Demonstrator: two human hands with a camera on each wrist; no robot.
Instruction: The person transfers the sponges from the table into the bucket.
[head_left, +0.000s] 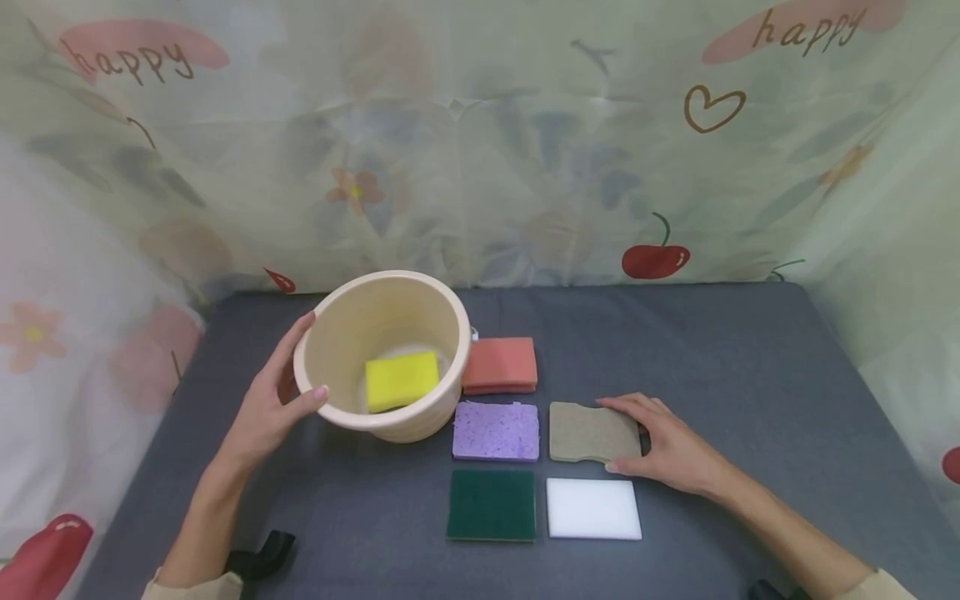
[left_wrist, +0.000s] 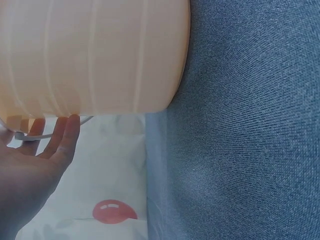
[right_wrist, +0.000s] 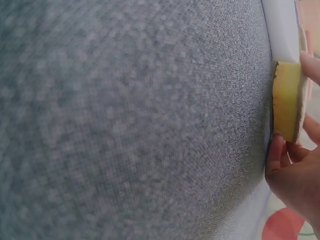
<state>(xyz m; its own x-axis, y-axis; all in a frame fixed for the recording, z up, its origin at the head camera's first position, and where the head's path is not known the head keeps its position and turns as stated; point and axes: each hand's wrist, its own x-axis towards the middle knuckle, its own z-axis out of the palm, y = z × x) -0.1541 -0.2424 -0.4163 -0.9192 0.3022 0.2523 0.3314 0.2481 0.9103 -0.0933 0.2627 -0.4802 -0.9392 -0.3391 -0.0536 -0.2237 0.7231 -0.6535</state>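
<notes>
My left hand (head_left: pixel 262 408) holds a cream bucket (head_left: pixel 386 425) by its left side, thumb over the rim and fingertips against the outer wall (left_wrist: pixel 95 55). The bucket leans toward me. Inside it lies a yellow sponge (head_left: pixel 401 379). My right hand (head_left: pixel 671 442) grips a grey-topped sponge (head_left: pixel 592 432) by its right end, thumb at the near edge and fingers at the far edge. Seen from the right wrist, that sponge has a yellow body (right_wrist: pixel 286 100) under the grey layer, and it sits low at the cloth.
Left of the grey-topped sponge lies a purple sponge (head_left: pixel 495 432). A coral sponge (head_left: pixel 500 365) is behind it, partly hidden by the bucket. Nearer me lie a dark green scouring pad (head_left: pixel 491 506) and a white sponge (head_left: pixel 594 509). Dark grey cloth (head_left: pixel 735 367) covers the table; a printed curtain (head_left: pixel 480 200) hangs behind.
</notes>
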